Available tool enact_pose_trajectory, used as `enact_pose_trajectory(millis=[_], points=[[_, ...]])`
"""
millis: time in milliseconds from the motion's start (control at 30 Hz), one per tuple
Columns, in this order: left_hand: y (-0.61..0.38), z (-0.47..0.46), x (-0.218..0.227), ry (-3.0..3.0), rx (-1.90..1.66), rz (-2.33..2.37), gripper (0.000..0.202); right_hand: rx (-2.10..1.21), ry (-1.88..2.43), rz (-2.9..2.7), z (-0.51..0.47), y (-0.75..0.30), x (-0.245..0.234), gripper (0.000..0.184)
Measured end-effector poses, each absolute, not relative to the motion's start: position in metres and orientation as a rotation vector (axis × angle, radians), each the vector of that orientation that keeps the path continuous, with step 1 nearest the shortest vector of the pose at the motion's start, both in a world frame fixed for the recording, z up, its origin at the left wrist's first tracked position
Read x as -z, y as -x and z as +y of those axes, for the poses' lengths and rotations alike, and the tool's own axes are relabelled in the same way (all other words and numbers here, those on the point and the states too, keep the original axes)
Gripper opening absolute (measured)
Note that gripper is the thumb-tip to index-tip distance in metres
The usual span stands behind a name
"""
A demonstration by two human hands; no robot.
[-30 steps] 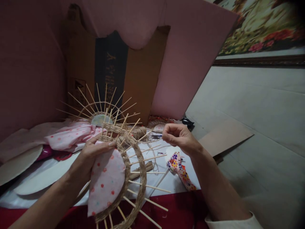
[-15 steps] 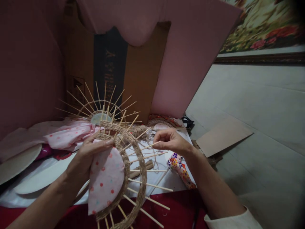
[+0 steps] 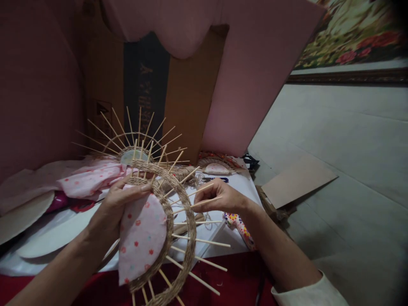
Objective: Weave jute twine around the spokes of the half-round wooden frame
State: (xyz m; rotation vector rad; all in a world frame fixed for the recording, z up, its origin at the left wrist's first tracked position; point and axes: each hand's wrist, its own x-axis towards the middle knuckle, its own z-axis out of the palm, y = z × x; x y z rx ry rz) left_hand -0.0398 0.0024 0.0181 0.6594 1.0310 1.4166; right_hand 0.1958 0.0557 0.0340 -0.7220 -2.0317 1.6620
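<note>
Over the near edge of a white tabletop [image 3: 244, 185], above red cloth [image 3: 232, 276], a half-round woven fan [image 3: 168, 229] stands tilted on its side, its dotted fabric centre [image 3: 142, 242] framed by an inner band, with an outer twine band [image 3: 191, 221] set apart from it and pale sticks [image 3: 207, 241] radiating through both. The left hand [image 3: 121, 202] clamps the fan's upper end, thumb in front and fingers behind. The right hand [image 3: 219, 199] reaches in among the sticks, its fingers curled and bunched near the thumb beside the outer band; whether they pinch a strand cannot be made out.

Beyond the right hand lies a flower-patterned object [image 3: 240, 227], partly hidden by the forearm. Pale curved boards [image 3: 60, 233] and crumpled dotted cloth [image 3: 95, 178] spread to the left. Farther back are dark-handled scissors [image 3: 219, 179], a smaller woven piece [image 3: 216, 169] and a second sunburst fan [image 3: 135, 156]. Behind them rises a brown carton [image 3: 191, 102] with a dark printed band, its contents hidden from view, partly covered by a wavy-edged pink panel [image 3: 236, 97]. A framed floral picture [image 3: 353, 53] hangs at far right.
</note>
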Motion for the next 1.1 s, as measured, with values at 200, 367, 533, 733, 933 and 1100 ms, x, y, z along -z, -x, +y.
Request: enact_pose_trajectory(millis=[200, 367, 533, 733, 933, 1100], points=[[0.042, 0.005, -0.022, -0.867, -1.435, 1.105, 0.031, -1.619, 0.737, -1.999, 0.058, -0.202, -0.035, 0.014], [0.049, 0.009, -0.024, -0.885, -1.469, 1.181, 0.031, -1.516, 0.752, -2.010, 0.065, -0.218, -0.041, 0.015], [0.048, 0.007, -0.030, -0.873, -1.467, 1.224, 0.036, -1.287, 0.806, -2.095, 0.063, -0.228, -0.051, 0.019], [0.047, 0.006, -0.030, -0.881, -1.426, 1.246, 0.038, -0.742, 0.850, -2.164, 0.044, -0.226, -0.062, 0.016], [0.045, 0.008, -0.026, -0.898, -1.426, 1.238, 0.032, -0.455, 0.574, -2.386, 0.020, -0.206, -0.063, 0.008], [0.044, 0.006, -0.023, -0.924, -1.414, 1.197, 0.029, -0.493, 0.495, -2.602, 0.011, -0.192, -0.057, 0.015]])
